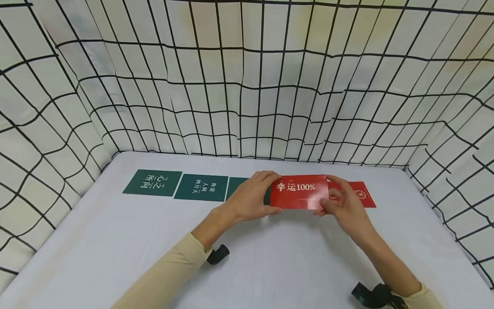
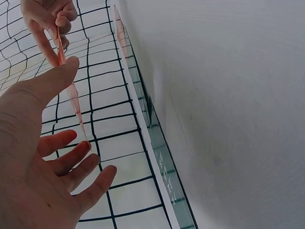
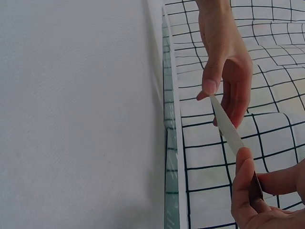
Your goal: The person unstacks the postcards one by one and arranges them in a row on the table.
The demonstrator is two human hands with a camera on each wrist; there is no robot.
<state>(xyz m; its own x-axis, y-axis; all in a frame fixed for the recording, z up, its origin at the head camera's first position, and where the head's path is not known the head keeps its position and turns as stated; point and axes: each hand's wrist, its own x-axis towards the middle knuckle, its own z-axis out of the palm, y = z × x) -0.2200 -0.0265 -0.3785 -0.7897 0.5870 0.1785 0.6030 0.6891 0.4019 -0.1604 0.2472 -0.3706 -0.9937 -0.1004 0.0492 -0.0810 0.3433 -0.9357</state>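
Observation:
A glossy red card (image 1: pixel 297 192) with white lettering reading 100% is held up above the table, seen nearly edge-on in both wrist views. My right hand (image 1: pixel 345 206) pinches its right end, thumb on the printed face and fingers behind. At the other end is my left hand (image 1: pixel 254 197), thumb by the lower corner and loosely spread fingers by the upper one. In the left wrist view, those left fingers (image 2: pixel 78 162) are apart, with the card's edge beside them. Behind the held card, another red card (image 1: pixel 364 195) lies partly hidden on the table.
Green cards with white lettering lie in a row along the back: one at far left (image 1: pixel 152 183), one beside it (image 1: pixel 200 187), and one (image 1: pixel 235 185) partly behind my left hand. White cloth covers the table (image 1: pixel 115 240). Black-lined netting (image 1: pixel 251 98) encloses the back and sides.

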